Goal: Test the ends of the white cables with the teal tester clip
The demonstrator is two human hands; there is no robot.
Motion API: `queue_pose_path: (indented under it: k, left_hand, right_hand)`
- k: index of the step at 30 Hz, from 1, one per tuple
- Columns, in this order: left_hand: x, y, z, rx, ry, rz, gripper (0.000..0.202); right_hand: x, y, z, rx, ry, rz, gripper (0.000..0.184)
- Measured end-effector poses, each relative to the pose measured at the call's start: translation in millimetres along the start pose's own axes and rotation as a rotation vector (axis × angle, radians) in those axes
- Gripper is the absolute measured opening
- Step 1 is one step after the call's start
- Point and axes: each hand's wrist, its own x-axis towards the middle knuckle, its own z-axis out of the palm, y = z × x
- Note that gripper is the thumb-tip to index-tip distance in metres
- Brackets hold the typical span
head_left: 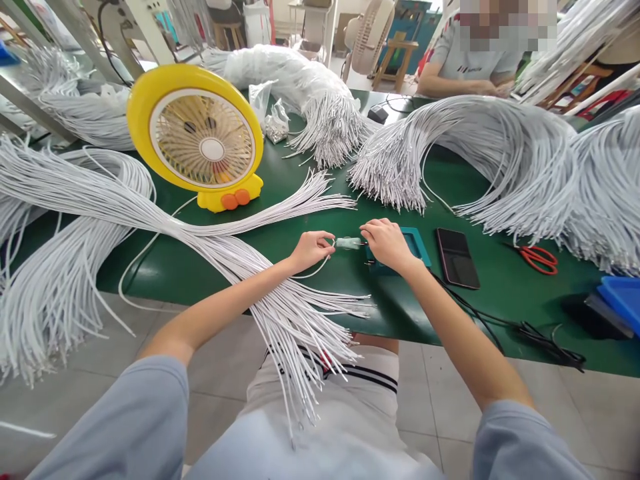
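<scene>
Left hand [311,249] pinches one thin white cable [320,268] near its end, right hand [384,241] grips a small clear connector [349,243]; cable looks light, limp, best held close to the tip.

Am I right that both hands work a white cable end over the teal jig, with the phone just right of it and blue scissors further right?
Not quite: the scissors are red-handled, not blue, as the head view shows. The rest holds: left hand and right hand work a white cable end at the teal jig, with the phone just right of it.
</scene>
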Motion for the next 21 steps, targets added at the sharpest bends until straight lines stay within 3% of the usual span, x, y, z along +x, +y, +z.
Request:
queue_pose_path:
  k: [4,8,10,12,16,18,21]
  left_hand:
    - [-2,8,-4.3,-0.092,0.018,0.019,0.033]
    - [-4,22,-7.2,-0.2,0.037,0.042,0.043]
    - [-6,29,-7.1,-0.264,0.056,0.045,0.045]
    - [-11,37,-5.6,-0.314,0.067,0.04,0.041]
    - [-28,52,-0.2,-0.342,0.018,0.069,0.035]
    - [-38,59,2.2,-0.334,-0.002,0.129,0.03]
    - [-51,69,4.4,-0.172,0.088,0.28,0.02]
  right_hand:
    - [-1,0,-6,0.028,0.07,0.005,0.037]
    - [-12,-16,-1,0.302,0.43,-0.009,0.034]
    - [-19,-29,11,0.529,0.519,-0.027,0.03]
    - [-24,-41,27,0.703,0.498,-0.053,0.027]
    - [-29,-56,56,0.793,0.409,-0.124,0.027]
    - [-30,-58,63,0.825,0.355,-0.165,0.026]
    - [-30,-57,65,0.862,0.29,-0.208,0.024]
